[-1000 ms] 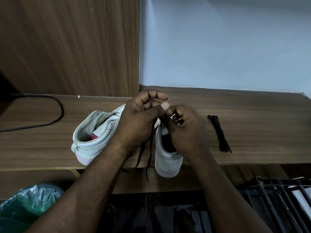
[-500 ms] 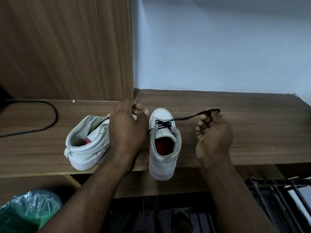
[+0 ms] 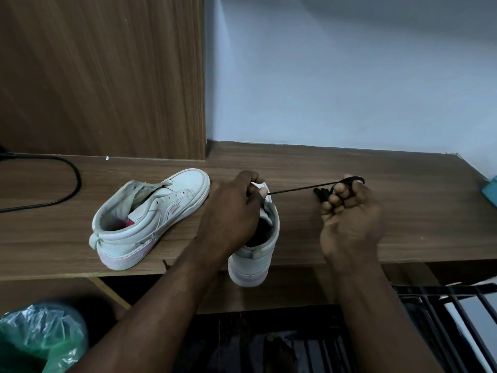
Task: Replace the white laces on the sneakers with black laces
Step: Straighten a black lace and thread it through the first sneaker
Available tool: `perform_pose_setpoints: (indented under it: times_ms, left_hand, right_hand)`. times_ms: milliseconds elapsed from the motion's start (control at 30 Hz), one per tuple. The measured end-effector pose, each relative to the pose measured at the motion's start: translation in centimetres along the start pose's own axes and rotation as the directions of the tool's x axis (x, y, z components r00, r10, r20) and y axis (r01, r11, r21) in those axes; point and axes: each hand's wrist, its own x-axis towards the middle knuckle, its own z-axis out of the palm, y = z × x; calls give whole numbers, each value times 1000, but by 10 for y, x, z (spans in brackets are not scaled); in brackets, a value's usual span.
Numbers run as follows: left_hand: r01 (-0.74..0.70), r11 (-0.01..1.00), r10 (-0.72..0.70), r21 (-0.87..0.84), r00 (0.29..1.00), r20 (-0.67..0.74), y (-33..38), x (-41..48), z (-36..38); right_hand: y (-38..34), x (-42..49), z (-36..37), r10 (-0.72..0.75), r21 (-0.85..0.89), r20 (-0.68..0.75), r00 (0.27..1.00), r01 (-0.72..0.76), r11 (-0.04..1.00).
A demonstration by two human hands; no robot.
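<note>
Lace [image 3: 295, 189]: black, drawn taut sideways out of the shoe [image 3: 254, 255] at the shelf [image 3: 416, 211] edge; judged, to clear slack.
Right hand [image 3: 349, 219]: your fingers curl round the lace end.
Left hand [image 3: 231, 211]: clasps the shoe's front, bracing it against your pull.
Second shoe [image 3: 150, 211]: on its side, unlaced.

Two bare hands are in view: the left hand [image 3: 231, 211] and the right hand [image 3: 352, 224]. Behind each wrist, the left forearm [image 3: 161, 305] and the right forearm [image 3: 376, 319] are bare up to the frame edge. Knuckles and tendon ridges show on the back of the right hand.
</note>
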Motion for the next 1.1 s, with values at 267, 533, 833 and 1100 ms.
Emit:
perform_pose_setpoints:
  times_ms: [267, 533, 833, 1100]
  left_hand:
    - [-89, 976, 105, 197, 992, -73, 3, -1, 1]
    - [-36, 995, 52, 89, 982, -182, 8, 1, -4]
    - [107, 947, -122, -302, 992, -32, 5, 2, -6]
    - [190, 765, -188, -616, 980, 69, 6, 5, -18]
  right_hand:
    - [0, -4, -4, 6, -55, 39, 999, -4, 999]
    - [-2, -4, -6, -2, -50, 40, 999, 4, 999]
    - [-1, -1, -8, 46, -48, 3, 999, -45, 998]
    - [1, 9, -16, 167, -54, -83, 982, -172, 984]
